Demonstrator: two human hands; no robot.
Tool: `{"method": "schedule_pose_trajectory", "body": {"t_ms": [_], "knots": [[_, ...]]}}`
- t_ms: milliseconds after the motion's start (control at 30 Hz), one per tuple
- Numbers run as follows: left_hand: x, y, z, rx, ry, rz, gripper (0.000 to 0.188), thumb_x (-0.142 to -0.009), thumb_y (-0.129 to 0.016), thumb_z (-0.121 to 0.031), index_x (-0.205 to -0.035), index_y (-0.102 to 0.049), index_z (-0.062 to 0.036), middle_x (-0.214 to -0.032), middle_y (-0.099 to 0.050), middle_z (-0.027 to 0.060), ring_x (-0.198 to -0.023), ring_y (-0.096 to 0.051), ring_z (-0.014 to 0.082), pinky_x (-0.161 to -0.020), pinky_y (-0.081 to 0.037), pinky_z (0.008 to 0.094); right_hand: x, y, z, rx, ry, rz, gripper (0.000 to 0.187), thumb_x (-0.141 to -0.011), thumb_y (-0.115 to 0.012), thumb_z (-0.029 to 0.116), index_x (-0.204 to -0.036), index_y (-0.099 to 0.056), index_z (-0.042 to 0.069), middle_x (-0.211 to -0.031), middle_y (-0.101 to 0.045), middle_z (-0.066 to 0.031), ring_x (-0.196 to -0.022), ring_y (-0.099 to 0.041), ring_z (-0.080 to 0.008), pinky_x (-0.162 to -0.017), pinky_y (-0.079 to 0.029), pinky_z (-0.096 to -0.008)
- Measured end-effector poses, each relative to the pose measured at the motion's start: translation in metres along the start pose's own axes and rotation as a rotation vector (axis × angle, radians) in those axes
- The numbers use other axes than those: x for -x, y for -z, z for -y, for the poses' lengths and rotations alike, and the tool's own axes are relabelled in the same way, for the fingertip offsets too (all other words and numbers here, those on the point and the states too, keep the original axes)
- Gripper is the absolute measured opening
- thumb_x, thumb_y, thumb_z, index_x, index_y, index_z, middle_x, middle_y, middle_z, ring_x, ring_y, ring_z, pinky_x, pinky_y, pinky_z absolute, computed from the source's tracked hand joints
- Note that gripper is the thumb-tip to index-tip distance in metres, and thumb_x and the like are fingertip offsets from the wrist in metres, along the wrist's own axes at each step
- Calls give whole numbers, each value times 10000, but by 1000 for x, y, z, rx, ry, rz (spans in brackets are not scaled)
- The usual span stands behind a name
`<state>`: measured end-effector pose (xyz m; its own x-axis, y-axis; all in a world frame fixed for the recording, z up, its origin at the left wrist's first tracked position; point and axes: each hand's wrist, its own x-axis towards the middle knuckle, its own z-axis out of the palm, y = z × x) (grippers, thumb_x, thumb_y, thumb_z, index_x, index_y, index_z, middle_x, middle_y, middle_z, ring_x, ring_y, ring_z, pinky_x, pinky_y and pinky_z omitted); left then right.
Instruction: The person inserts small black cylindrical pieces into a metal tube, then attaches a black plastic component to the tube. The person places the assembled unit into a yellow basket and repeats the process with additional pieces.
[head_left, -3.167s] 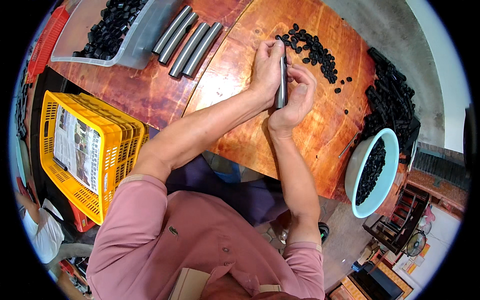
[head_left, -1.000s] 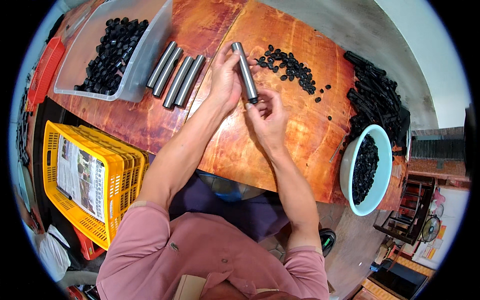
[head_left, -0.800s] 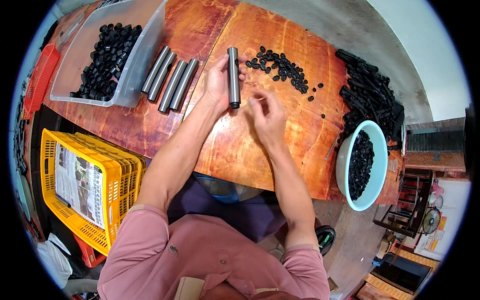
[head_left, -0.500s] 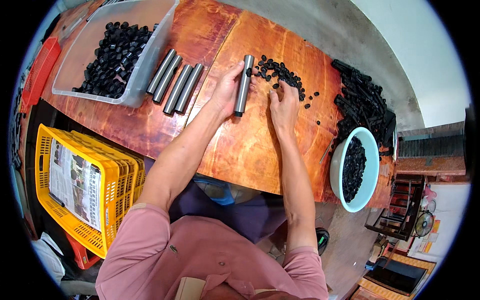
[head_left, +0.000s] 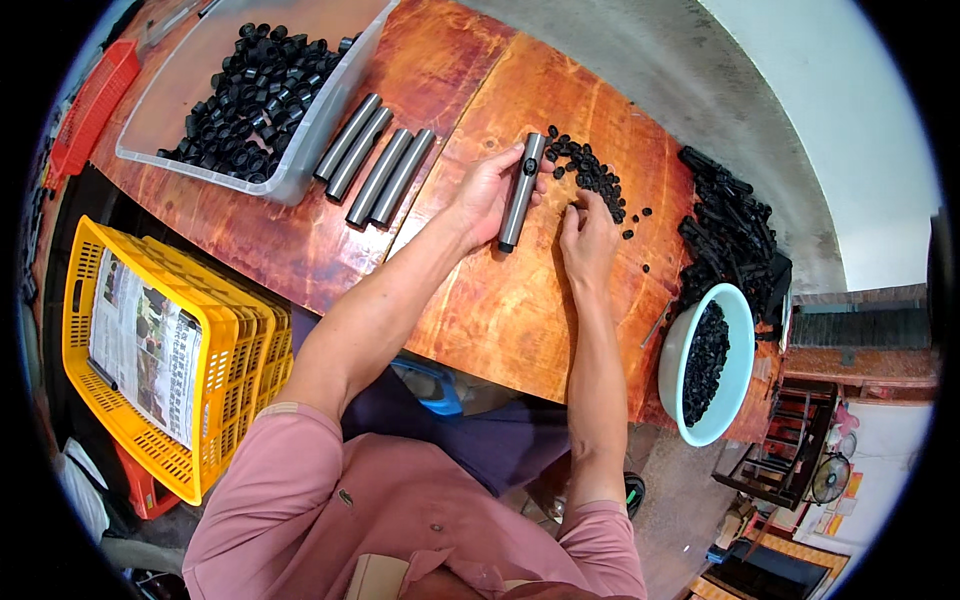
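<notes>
A silver metal tube (head_left: 518, 205) with black ends rests in my left hand (head_left: 490, 195), whose fingers close around it from behind. Near its upper end sits a dark round spot, a plug or a hole. My right hand (head_left: 590, 240) is closed in a pinch beside the pile of small black plugs (head_left: 597, 180); a small dark piece, seemingly one of those plugs, shows at its fingertips. Left of my left hand, several similar silver tubes (head_left: 392, 175) lie side by side on the wooden table (head_left: 480, 330).
A clear plastic bin (head_left: 300, 165) of black caps stands at the far left, near a red basket (head_left: 95, 110). Long black parts (head_left: 725, 225) are heaped at the right, behind a pale blue bowl (head_left: 738, 385) of black pieces. Yellow crates (head_left: 215, 345) stand at lower left.
The whole view has shifted a little. My right hand has drawn back slightly from the pile, its fingers now pinched. The tube stays in my left hand, its dark round spot more in view.
</notes>
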<state>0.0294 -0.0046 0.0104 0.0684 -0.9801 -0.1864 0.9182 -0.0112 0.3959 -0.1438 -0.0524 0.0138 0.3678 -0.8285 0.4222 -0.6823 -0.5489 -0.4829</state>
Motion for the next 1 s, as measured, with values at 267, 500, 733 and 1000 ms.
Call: {"method": "schedule_pose_trajectory", "body": {"t_ms": [267,500,733,1000], "knots": [[0,2,6,-56,65,-4,328,-1037,-492,-353,-1117,-601,-54,-958,-646,56,-796,-605,158,-707,-514,288,2,0,-20,-228,-138,17,183,-928,-598,65,-1069,-681,-15,-990,-681,-208,-891,-670,-353,-782,-528,-408],[-6,6,7,-43,71,10,301,-1029,-514,-319,-1128,-595,-46,-979,-657,69,-804,-605,176,-727,-517,316,0,8,-26,-226,-138,-120,154,-891,-660,54,-1022,-698,-16,-979,-649,-168,-867,-647,-280,-730,-516,-359],[-4,12,-1,-73,157,64,320,-995,-530,-335,-1026,-647,-39,-872,-661,71,-752,-607,182,-700,-500,307,5,23,-14,-302,-74,233,219,-857,-712,92,-1059,-714,8,-980,-637,-130,-888,-636,-247,-762,-510,-336],[-1,0,6,-98,104,43,300,-989,-533,-246,-1187,-584,-26,-983,-660,86,-808,-624,186,-728,-527,326,6,20,-17,-218,-36,265,252,-852,-713,110,-1087,-705,18,-983,-616,-157,-955,-634,-329,-843,-496,-404]]}}
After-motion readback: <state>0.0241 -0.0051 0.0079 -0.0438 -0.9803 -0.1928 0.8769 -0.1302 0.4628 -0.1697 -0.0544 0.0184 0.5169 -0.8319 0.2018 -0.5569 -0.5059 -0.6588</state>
